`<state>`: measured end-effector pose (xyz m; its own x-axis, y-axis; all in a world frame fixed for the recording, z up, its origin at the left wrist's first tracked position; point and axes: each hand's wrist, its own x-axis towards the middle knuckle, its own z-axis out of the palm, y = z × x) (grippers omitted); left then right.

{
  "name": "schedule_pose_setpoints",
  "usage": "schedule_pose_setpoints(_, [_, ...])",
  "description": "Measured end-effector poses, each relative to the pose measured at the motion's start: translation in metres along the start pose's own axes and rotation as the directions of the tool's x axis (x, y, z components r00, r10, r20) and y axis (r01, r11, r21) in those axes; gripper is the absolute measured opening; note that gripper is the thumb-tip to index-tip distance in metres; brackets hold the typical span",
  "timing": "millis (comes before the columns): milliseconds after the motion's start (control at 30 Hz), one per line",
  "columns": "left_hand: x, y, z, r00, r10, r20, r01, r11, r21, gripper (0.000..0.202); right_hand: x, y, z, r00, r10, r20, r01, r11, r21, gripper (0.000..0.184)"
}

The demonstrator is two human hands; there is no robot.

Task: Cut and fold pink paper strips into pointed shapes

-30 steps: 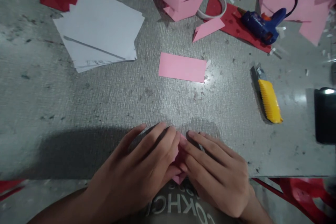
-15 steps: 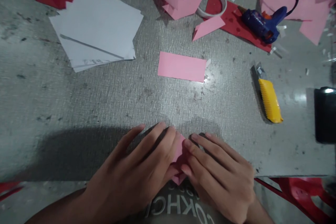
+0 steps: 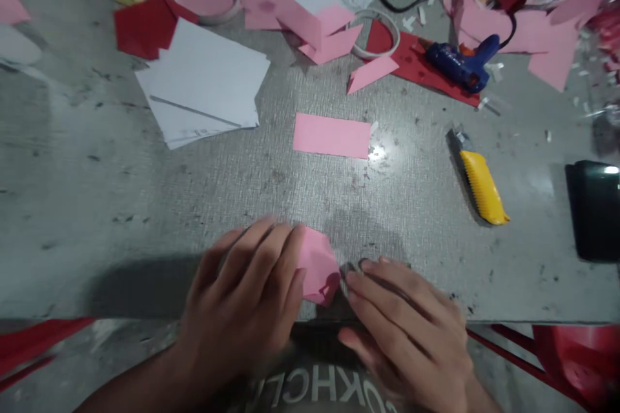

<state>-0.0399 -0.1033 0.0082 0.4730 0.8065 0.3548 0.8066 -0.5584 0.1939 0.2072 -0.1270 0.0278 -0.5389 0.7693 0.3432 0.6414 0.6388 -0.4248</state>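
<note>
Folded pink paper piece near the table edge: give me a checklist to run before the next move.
1. Left hand on the folded pink paper piece: ok, fingers and thumb at its left side.
2. Right hand free of other items: ok, fingertips close beside the piece's right edge.
3. Flat pink paper rectangle away from both hands: ok.
4. Yellow-handled metal cutter away from both hands: ok.
5. Blue plastic glue gun off the red paper strip: not ok, lying across it.
6. Piece's underside neat: cannot tell, hidden.
</note>
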Motion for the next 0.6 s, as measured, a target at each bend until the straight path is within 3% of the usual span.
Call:
schedule_pose_setpoints(100, [-0.006,0.001,0.000,0.998,-0.012,-0.065,0.016,0.998,0.062,0.049,-0.001,-0.003,0.011,0.999,-0.035,0.014,0.036,0.998,-0.059,0.029])
schedule_pose_setpoints(200, [-0.016,0.004,-0.003,0.995,-0.012,-0.098,0.025,0.991,0.132,0.050,-0.003,-0.009,0.021,0.999,-0.018,0.047,0.022,0.996,-0.084,0.025])
schedule_pose_setpoints(333, [-0.033,0.006,-0.016,0.998,-0.016,-0.058,0.027,0.984,0.178,0.051,-0.009,-0.013,0.025,0.998,-0.007,0.062,0.013,0.994,-0.108,0.023])
schedule_pose_setpoints(433, [-0.045,0.004,-0.028,0.999,0.039,-0.010,-0.037,0.990,0.138,0.048,-0.012,-0.012,0.022,0.998,-0.007,0.058,0.015,0.990,-0.138,0.026])
schedule_pose_setpoints(600, [-0.056,0.005,-0.035,0.991,0.123,0.060,-0.125,0.991,0.039,0.026,-0.022,-0.007,0.016,0.996,-0.053,0.067,0.061,0.990,-0.125,0.021])
